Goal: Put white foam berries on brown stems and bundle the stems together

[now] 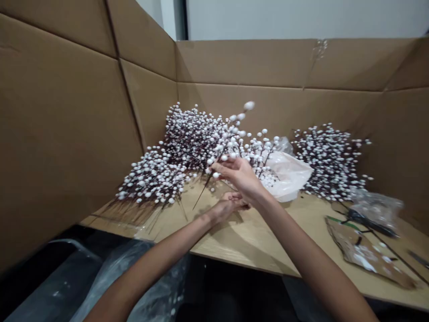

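My right hand is closed in a pinch around an artificial berry branch above the table. The branch's dark stem slants down to the left, and its white berries rise up and to the right. Just below, my left hand hovers near the right wrist with its fingers curled; what they hold, if anything, is hidden. Behind the hands sits a white plastic bag with loose white berries at its opening. Some berries around the right hand overlap the pile behind, so I cannot separate them all.
Berry branches lie piled at the left, the back and the right. Cardboard walls enclose the wooden table. At the right are a spotted cardboard piece, a black tool and clear plastic.
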### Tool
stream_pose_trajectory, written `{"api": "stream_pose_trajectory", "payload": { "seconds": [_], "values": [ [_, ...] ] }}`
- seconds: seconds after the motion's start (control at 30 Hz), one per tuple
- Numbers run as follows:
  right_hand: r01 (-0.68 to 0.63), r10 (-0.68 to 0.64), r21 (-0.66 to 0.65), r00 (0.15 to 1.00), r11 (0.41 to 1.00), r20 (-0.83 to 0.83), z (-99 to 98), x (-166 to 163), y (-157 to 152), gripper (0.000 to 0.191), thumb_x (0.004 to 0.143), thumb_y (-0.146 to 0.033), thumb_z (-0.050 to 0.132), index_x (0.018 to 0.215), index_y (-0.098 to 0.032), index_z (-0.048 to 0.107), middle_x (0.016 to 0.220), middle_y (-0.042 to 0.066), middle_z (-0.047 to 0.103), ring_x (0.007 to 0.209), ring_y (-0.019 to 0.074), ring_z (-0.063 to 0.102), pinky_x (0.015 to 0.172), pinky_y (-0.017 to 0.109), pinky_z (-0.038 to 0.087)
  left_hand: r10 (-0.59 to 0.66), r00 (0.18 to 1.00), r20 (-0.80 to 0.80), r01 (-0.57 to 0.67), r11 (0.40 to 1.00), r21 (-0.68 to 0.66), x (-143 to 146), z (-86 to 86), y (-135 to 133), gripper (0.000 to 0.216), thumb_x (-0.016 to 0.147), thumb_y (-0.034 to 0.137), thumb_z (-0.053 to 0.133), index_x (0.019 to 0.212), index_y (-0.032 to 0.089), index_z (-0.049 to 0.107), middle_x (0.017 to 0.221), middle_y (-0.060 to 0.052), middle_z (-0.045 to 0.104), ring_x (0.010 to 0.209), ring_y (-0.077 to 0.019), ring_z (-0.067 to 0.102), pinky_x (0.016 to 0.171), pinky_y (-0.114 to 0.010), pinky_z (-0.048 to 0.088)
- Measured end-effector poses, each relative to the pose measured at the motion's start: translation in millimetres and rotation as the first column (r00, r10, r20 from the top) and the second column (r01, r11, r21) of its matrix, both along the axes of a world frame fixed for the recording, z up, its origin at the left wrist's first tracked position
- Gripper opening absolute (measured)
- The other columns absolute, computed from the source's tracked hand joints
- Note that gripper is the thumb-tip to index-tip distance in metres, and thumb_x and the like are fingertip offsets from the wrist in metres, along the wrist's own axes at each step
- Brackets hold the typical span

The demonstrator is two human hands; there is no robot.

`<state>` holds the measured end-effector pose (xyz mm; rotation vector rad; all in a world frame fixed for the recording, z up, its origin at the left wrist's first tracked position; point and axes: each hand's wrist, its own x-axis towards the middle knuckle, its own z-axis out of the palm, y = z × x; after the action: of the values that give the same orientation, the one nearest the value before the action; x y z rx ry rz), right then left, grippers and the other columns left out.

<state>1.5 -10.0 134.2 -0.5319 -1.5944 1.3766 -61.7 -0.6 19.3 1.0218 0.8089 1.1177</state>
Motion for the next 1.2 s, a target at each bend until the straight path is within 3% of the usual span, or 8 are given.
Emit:
{"api": "stream_pose_trajectory", "payload": {
  "seconds": [0.13,0.27,0.43,0.57,0.93,1.2],
  "values": [
    [0.163,-0.164,0.172,0.986,0.971,-0.011,22.3,70,-8,0.018,0.069,-0.025,0.067,0.08,-0.018,0.054,0.072,0.002,0.063,0.07,0.0147,0.062,0.058,0.025,0.049,-0.053,0.996,0.073,0.049,0.997,0.064,1,1.5,3,0.022,0.067,0.028,0.075,0.071,0.01,0.064,0.068,-0.002,0.063,0.064,-0.0104,0.058,0.067,-0.024,0.048],
    [0.203,-0.232,0.171,0.958,0.964,0.17,8.4,100,5,0.024,0.066,-0.029,0.069,0.078,-0.016,0.052,0.066,-0.001,0.061,0.061,0.0122,0.058,0.052,0.023,0.046,-0.033,0.993,0.11,0.024,0.997,0.076,3,2.8,4,0.034,0.046,0.034,0.085,0.06,0.011,0.065,0.057,-0.001,0.063,0.056,-0.0099,0.057,0.059,-0.021,0.045],
    [0.323,-0.329,0.077,0.941,0.943,0.082,-23.3,92,29,0.027,0.065,-0.034,0.066,0.077,-0.017,0.048,0.065,-0.002,0.058,0.062,0.0122,0.057,0.052,0.023,0.046,-0.019,0.997,0.081,0.013,0.997,0.075,4,2.9,3,0.033,0.046,0.034,0.085,0.057,0.01,0.066,0.056,-0.003,0.064,0.055,-0.01,0.057,0.057,-0.019,0.043],
    [0.337,-0.337,0.071,0.941,0.939,-0.016,-33.5,88,39,0.028,0.067,-0.035,0.065,0.081,-0.018,0.049,0.067,-0.001,0.057,0.062,0.013,0.057,0.052,0.025,0.048,0.002,0.997,0.08,-0.006,0.998,0.054,5,2.9,4,0.034,0.044,0.035,0.086,0.059,0.011,0.066,0.057,-0.002,0.063,0.056,-0.0103,0.057,0.059,-0.02,0.044],
    [0.383,-0.386,0.344,0.92,0.857,-0.062,-27.8,99,17,0.015,0.076,-0.026,0.059,0.086,-0.019,0.05,0.081,0.002,0.06,0.077,0.0157,0.06,0.071,0.029,0.047,0.011,0.996,0.089,-0.012,1.0,0.019,5,3.6,4,0.034,0.043,0.033,0.086,0.058,0.011,0.065,0.057,-0.001,0.063,0.056,-0.01,0.056,0.058,-0.02,0.044],
    [0.31,-0.307,0.245,0.95,0.919,-0.051,-27.3,96,26,0.014,0.077,-0.025,0.057,0.087,-0.018,0.048,0.081,0.002,0.057,0.075,0.0142,0.06,0.07,0.024,0.047,0.004,0.995,0.095,-0.005,1.0,0.011,4,0.2,6,0.028,0.047,0.033,0.085,0.057,0.013,0.068,0.056,0.001,0.066,0.058,-0.0097,0.057,0.061,-0.019,0.044]
  ]
}}
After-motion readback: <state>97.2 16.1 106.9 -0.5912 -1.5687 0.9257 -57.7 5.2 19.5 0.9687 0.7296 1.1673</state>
